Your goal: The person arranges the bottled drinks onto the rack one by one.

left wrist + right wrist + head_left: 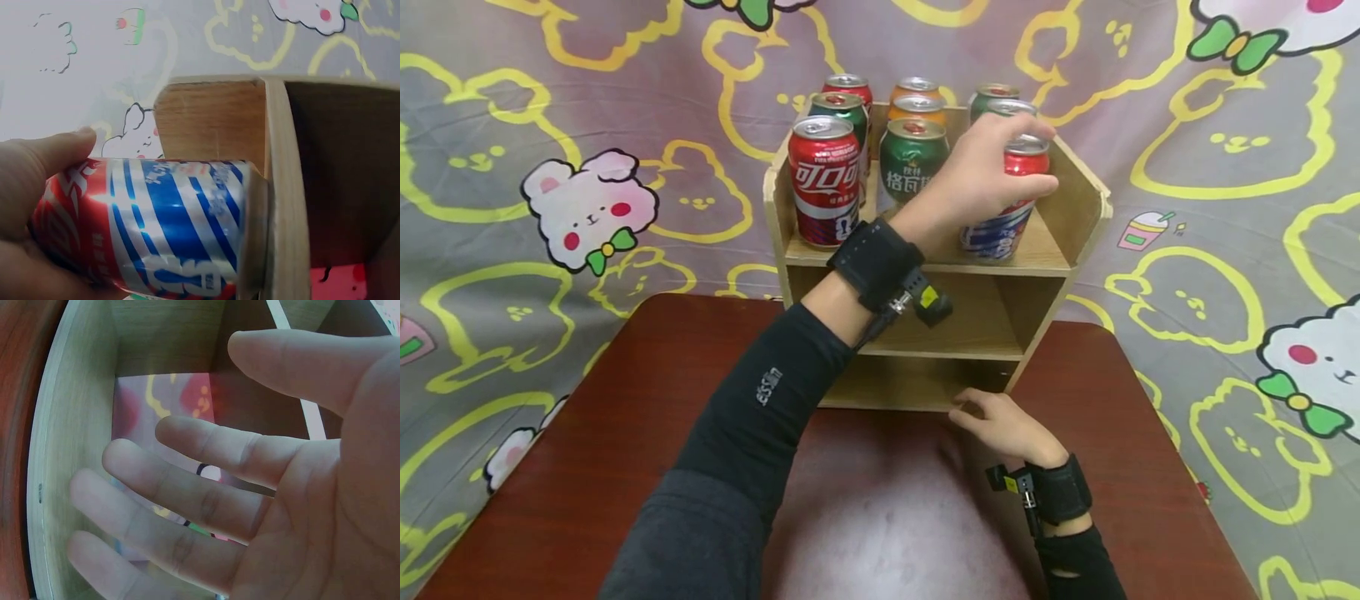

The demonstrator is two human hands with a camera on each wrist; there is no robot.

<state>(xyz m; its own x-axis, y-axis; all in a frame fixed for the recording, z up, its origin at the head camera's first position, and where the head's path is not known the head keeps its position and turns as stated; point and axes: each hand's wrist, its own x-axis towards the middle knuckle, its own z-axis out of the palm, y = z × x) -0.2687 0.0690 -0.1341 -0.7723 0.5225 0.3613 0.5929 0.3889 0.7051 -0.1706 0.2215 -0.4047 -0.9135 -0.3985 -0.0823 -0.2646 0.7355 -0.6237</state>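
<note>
Right, my left hand [977,179] is wrapped round the red-and-blue can [1009,212], thumb and fingers curled on its upper half, base sitting on the top shelf [1037,250] at the front-right corner of the wooden rack [1078,208]. The left wrist view shows the can's bottom rim against the shelf board, side wall just past it. I'd say the way to do this cleanly: keep the can upright, hold firm but don't crush it, and mind the neighbours. A green can [912,158] is just beside my knuckles, the red cola can [823,179] further left, more cans packed behind.

My right hand [1011,429] is spread and relaxed, holds nothing, fingertips at the rack's bottom front edge, likely steadying it. Worth keeping it there.

Below both: dark red-brown surface [625,433] carrying the rack. Behind everything hangs a cartoon-print cloth [550,125] with yellow outlines and pink-cheeked animals.
</note>
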